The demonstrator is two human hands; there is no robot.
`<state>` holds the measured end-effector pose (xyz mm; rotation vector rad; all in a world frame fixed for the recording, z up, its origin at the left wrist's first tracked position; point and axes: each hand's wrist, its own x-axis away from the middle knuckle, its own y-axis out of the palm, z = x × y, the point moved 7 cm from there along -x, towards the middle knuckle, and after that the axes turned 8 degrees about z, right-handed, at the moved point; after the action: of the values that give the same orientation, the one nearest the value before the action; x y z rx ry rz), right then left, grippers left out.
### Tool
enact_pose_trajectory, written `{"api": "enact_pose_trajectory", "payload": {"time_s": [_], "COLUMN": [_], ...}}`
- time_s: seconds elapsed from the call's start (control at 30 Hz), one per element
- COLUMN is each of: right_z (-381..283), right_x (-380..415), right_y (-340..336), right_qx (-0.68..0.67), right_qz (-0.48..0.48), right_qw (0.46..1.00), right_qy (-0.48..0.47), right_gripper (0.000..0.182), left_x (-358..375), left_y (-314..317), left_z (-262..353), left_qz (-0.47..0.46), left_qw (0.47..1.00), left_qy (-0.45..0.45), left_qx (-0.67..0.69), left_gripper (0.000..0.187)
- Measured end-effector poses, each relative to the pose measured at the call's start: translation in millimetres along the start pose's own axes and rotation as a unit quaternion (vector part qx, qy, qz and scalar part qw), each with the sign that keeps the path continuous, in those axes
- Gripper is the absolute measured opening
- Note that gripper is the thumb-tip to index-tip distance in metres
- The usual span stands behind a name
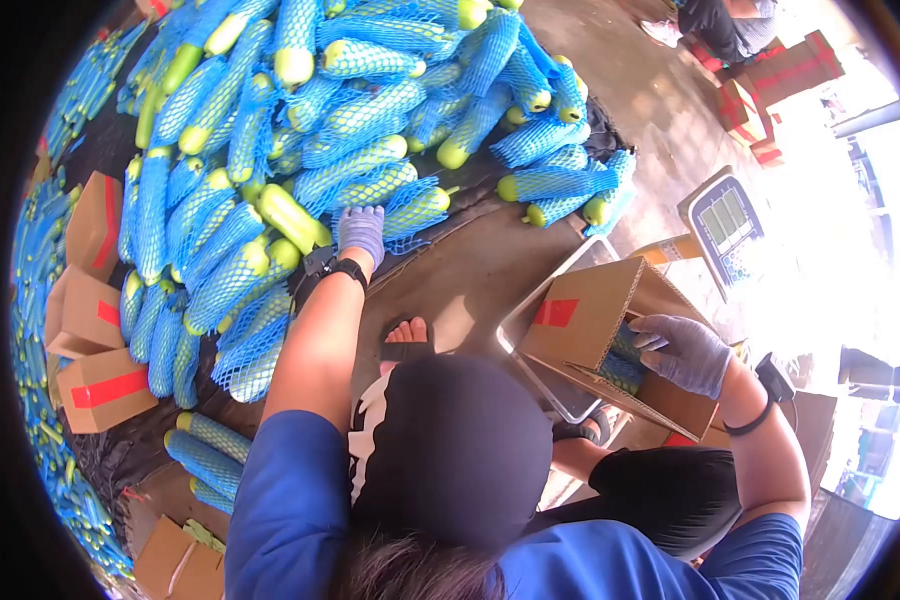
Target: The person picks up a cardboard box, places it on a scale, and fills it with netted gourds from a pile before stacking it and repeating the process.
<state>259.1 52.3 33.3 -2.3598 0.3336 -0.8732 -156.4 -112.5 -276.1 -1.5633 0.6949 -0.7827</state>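
Blue foam net, soft and full of little holes, wraps each long green squash in the big pile (pixel 300 130) on the dark ground. The left hand (pixel 361 232), in a thin grey glove, rests with bent fingers on one wrapped squash (pixel 407 212) at the near edge of the pile; this squash is long and round, and lies sideways with its yellow-green tip pointing right. The gloved right hand (pixel 682 350) grips the open edge of a brown cardboard box (pixel 590 325) with red tape, tilted on a metal tray (pixel 555 300).
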Motion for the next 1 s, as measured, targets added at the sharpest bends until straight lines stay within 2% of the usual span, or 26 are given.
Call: {"api": "enact_pose_trajectory", "payload": {"time_s": [0.03, 0.07, 0.1, 0.17, 0.2, 0.23, 0.3, 0.33, 0.37, 0.43, 0.5, 0.57, 0.63, 0.67, 0.7, 0.73, 0.77, 0.8, 0.83, 0.87, 0.9, 0.97, 1.0], "right_z": [5, 7, 8, 14, 18, 17, -5, -12, -17, -48, -90, -128, -169, -188, -200, -198, -183, -164, -164, -151, -136, -108, -87], "right_x": [4, 7, 8, 9, 10, 11, 11, 9, 6, 8, 9, 13, 32, 44, 53, 52, 37, 28, 36, 40, 45, 57, 65], "right_y": [0, -3, -6, -11, -14, -16, -31, -35, -38, -44, -42, -29, -9, -2, 3, 4, 3, 2, -6, -8, -7, -28, -36], "right_qx": [-0.001, -0.046, -0.091, -0.098, -0.105, -0.107, 0.013, 0.007, 0.007, 0.051, 0.091, 0.240, 0.326, 0.377, 0.429, 0.436, 0.418, 0.389, 0.391, 0.355, 0.309, 0.263, 0.217], "right_qz": [0.007, 0.035, 0.062, 0.093, 0.118, 0.118, 0.189, 0.213, 0.216, 0.229, 0.257, 0.289, 0.316, 0.324, 0.332, 0.338, 0.274, 0.204, 0.208, 0.096, -0.016, -0.014, -0.019], "right_qw": [1.000, 0.998, 0.994, 0.991, 0.987, 0.987, 0.977, 0.966, 0.965, 0.949, 0.939, 0.844, 0.772, 0.738, 0.698, 0.700, 0.786, 0.858, 0.858, 0.913, 0.946, 0.963, 0.975], "right_qy": [0.007, -0.009, -0.027, -0.011, 0.003, 0.006, -0.097, -0.148, -0.148, -0.210, -0.209, -0.383, -0.445, -0.457, -0.468, -0.453, -0.363, -0.268, -0.259, -0.175, -0.091, -0.062, -0.037], "right_gripper": [0.042, 0.039, 0.035, 0.032, 0.029, 0.029, 0.027, 0.029, 0.029, 0.031, 0.043, 0.058, 0.072, 0.071, 0.071, 0.071, 0.067, 0.064, 0.064, 0.058, 0.052, 0.052, 0.051], "left_x": [-7, -14, -11, 6, 7, 8, 13, 23, 45, 71, 100, 116, 133, 140, 145, 149, 157, 168, 179, 183, 178, 171, 168], "left_y": [6, 20, -7, -46, -52, -58, -43, -43, -43, -98, -158, -229, -276, -294, -315, -338, -366, -396, -418, -422, -420, -421, -423], "left_z": [0, -2, 4, 12, 12, 11, -3, -7, 2, 8, 17, 43, 77, 94, 111, 128, 146, 162, 175, 183, 185, 180, 165], "left_qz": [-0.025, 0.013, 0.015, -0.104, -0.092, -0.152, -0.199, -0.196, -0.303, -0.273, -0.284, -0.272, -0.280, -0.295, -0.269, -0.233, -0.237, -0.119, 0.011, 0.022, 0.026, 0.084, 0.153], "left_qw": [0.999, 0.999, 0.999, 0.994, 0.996, 0.987, 0.946, 0.896, 0.678, 0.611, 0.584, 0.579, 0.621, 0.614, 0.676, 0.729, 0.725, 0.816, 0.867, 0.884, 0.881, 0.802, 0.803], "left_qy": [-0.017, -0.021, -0.015, 0.004, 0.006, 0.013, 0.009, -0.006, -0.016, 0.045, 0.075, 0.104, 0.186, 0.196, 0.263, 0.328, 0.342, 0.404, 0.444, 0.436, 0.440, 0.516, 0.492], "left_qx": [-0.023, -0.042, -0.041, -0.038, -0.018, 0.041, 0.258, 0.397, 0.670, 0.742, 0.757, 0.761, 0.708, 0.705, 0.633, 0.554, 0.549, 0.395, 0.224, 0.168, 0.168, 0.289, 0.299], "left_gripper": [0.057, 0.051, 0.051, 0.050, 0.051, 0.051, 0.055, 0.062, 0.069, 0.080, 0.085, 0.085, 0.077, 0.077, 0.073, 0.069, 0.069, 0.075, 0.081, 0.078, 0.078, 0.070, 0.062]}}
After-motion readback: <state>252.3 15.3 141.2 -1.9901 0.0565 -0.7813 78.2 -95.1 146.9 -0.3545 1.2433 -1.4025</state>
